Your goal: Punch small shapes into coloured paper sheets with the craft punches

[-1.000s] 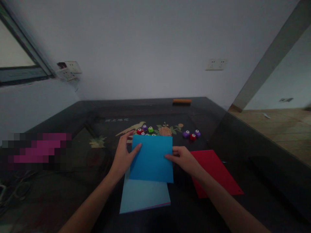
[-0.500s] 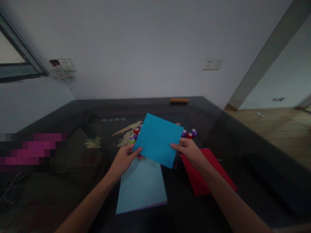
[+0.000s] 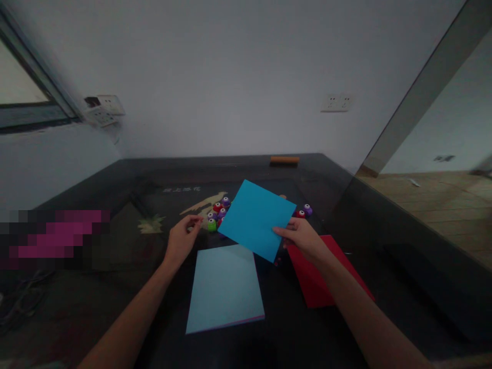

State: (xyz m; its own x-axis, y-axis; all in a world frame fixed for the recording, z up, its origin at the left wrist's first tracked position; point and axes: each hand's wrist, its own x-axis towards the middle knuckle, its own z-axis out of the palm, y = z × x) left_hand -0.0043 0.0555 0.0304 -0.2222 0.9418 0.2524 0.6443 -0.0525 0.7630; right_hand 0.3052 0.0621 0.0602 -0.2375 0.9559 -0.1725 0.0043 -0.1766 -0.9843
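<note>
A square blue sheet (image 3: 257,218) is held up over the dark table (image 3: 246,171), tilted, with its right edge pinched by my right hand (image 3: 302,237). My left hand (image 3: 183,236) is off the sheet, to its left, with thumb and fingertips together; whether anything is between them is too small to tell. Below lies a pale blue stack of paper (image 3: 226,289). Red paper (image 3: 313,277) lies under my right forearm. Several small coloured pieces with eye-like tops, one of them green (image 3: 212,224), stand behind and beside the blue sheet, partly hidden by it.
An orange-brown cylinder (image 3: 284,160) lies near the table's back edge. A dark flat object (image 3: 423,287) is at the right. Blurred pink squares (image 3: 57,236) show at the left. Wall sockets (image 3: 336,102) are beyond the table.
My left hand has let go of the blue sheet and moved left. The sheet has shifted slightly right in my right hand, uncovering more of the small coloured pieces.
</note>
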